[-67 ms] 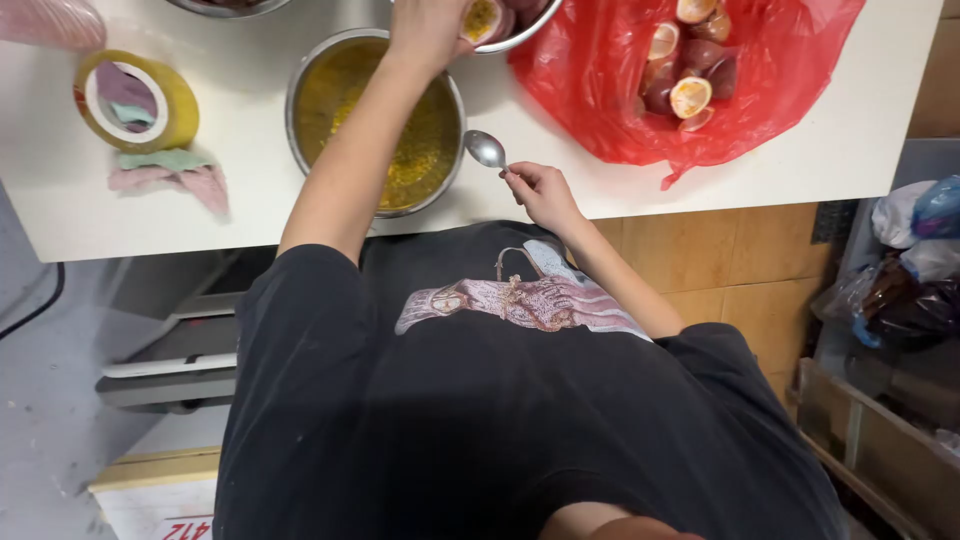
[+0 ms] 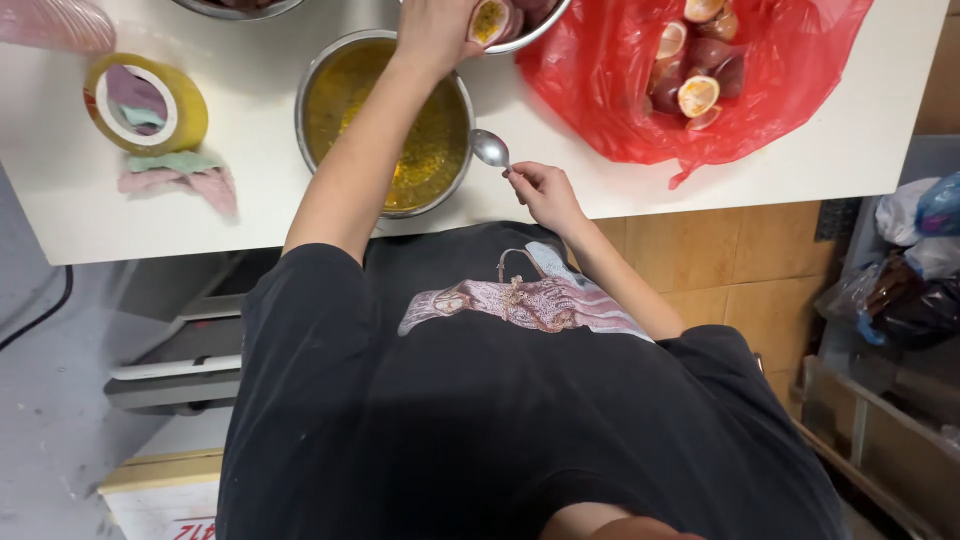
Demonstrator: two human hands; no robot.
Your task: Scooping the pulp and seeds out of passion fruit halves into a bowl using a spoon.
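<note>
The left hand [image 2: 432, 30] reaches to the far side of the table, its grip closed around a halved passion fruit [image 2: 490, 20] with the yellow pulp facing right, held just over the rim of a steel bowl [image 2: 540, 30] at the far edge. The right hand [image 2: 540, 190] sits at the near table edge, fingers pinched shut on the handle of a metal spoon [image 2: 490, 148], whose empty bowl points toward the far left.

Just left of the spoon stands a round steel bowl of yellow pulp [image 2: 385, 120], under the left forearm. To the far right lies a crumpled red plastic bag [image 2: 620, 100], open, holding several scooped passion fruit halves [image 2: 697, 95]. On the left of the white table [image 2: 250, 200] lies a yellow tape roll [image 2: 145, 100], with a pale green and pink cloth [image 2: 175, 175] just near of it. Below the table, near left, sits a white cardboard box [image 2: 160, 495] with red print; at right, grey and blue plastic bags [image 2: 920, 250] lie heaped.
</note>
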